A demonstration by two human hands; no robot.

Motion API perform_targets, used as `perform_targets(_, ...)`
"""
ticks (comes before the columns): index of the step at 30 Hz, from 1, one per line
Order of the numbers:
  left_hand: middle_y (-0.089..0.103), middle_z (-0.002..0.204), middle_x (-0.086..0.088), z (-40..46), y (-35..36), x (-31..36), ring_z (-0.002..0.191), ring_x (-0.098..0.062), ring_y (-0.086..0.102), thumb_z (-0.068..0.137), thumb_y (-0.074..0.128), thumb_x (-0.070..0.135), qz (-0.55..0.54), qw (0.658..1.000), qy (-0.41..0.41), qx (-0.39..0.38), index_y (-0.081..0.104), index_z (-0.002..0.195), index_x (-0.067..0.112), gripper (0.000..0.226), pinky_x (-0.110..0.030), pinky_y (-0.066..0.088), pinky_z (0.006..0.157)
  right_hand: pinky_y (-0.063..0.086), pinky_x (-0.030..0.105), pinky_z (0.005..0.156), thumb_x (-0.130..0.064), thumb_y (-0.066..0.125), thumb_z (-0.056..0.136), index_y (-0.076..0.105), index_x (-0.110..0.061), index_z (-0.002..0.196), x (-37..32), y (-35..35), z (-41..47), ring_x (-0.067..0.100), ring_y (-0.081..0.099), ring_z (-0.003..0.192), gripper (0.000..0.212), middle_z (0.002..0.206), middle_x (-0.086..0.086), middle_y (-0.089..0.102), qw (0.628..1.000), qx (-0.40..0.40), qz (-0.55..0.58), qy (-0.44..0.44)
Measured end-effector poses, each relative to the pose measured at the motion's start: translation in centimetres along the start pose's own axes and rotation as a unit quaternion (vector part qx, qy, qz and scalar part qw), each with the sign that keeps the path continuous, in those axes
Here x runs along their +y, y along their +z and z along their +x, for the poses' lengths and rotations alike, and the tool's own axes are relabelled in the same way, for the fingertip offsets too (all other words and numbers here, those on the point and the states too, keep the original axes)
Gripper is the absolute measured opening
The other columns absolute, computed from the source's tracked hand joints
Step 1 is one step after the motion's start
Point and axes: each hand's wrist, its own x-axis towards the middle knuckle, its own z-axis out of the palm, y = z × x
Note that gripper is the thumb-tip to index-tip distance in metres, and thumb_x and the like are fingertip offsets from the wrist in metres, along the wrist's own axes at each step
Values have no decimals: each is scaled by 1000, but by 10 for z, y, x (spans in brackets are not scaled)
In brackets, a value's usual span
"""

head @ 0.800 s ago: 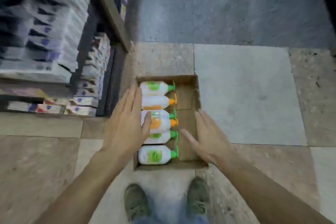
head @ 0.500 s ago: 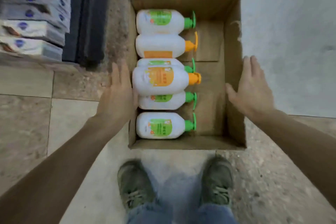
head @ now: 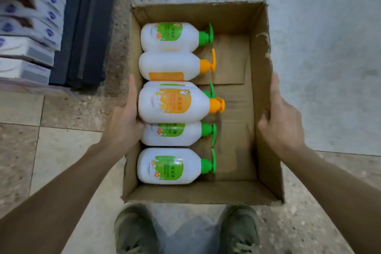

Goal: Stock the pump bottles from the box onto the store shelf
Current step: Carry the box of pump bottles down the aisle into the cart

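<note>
Cardboard box [head: 260, 80], holding 6 pump bottles [head: 174, 102] lying flat on the floor, now has my left hand [head: 123, 128] and right hand [head: 281, 123] closed onto its side walls after reaching in, so I judge lifting toward the shelf [head: 26, 27] comes next.

We see the pump bottles [head: 173, 103] lying along the left wall inside the cardboard box [head: 260, 93], our shoes [head: 136, 231] just before it, shelf boxes [head: 26, 47] left.

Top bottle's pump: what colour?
Orange, on the top bottle in the head view.
</note>
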Motion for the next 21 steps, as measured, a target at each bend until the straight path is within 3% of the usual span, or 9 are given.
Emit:
perform_targets(5, 66, 87, -27, -50, -58, 47, 71, -37, 60, 88, 52, 6, -30, 1000, 2, -2, -15, 150, 31, 94, -35, 35, 59, 54, 49, 62, 3, 58, 86, -2, -26, 156, 1, -83, -30, 28, 56, 63, 96, 70, 9, 54, 1000, 7, 13, -2)
perform_targets(9, 68, 101, -28, -100, -140, 118, 91, -43, 63, 87, 53, 7, -54, 999, 9, 0, -10, 150, 38, 95, -36, 38, 63, 54, 47, 56, 2, 61, 87, 5, -27, 157, -6, -218, -61, 25, 56, 56, 95, 63, 6, 54, 999, 16, 32, 2)
perform_targets(13, 67, 121, -13, -155, -247, 216, 111, -34, 61, 88, 56, 10, -110, 993, 31, 1, 0, 147, 52, 92, -36, 47, 79, 60, 45, 63, -4, 62, 88, -6, -51, 150, -10, -386, -87, 19, 63, 59, 103, 72, 6, 67, 998, 10, 51, 17)
perform_targets(16, 71, 114, -5, -192, -338, 299, 106, -27, 65, 87, 58, 9, -114, 992, 51, 5, 4, 146, 54, 92, -31, 47, 75, 58, 45, 74, -8, 64, 85, -19, -69, 133, -16, -516, -109, 27, 70, 72, 114, 84, 12, 74, 998, 22, 49, 22)
perform_targets(20, 73, 103, -2, -219, -461, 422, 101, -26, 67, 83, 60, 7, -96, 989, 108, 38, 8, 144, 56, 93, -12, 43, 64, 49, 36, 74, -8, 64, 83, -5, -51, 142, -25, -681, -124, 37, 68, 93, 100, 96, 20, 73, 996, 71, 51, 27)
perform_targets(21, 72, 104, 0, -223, -490, 451, 103, -26, 66, 82, 60, 8, -92, 987, 125, 49, 7, 141, 61, 95, -15, 47, 67, 47, 36, 73, -8, 63, 83, -3, -44, 145, -27, -719, -124, 37, 67, 93, 98, 94, 22, 72, 996, 79, 41, 28)
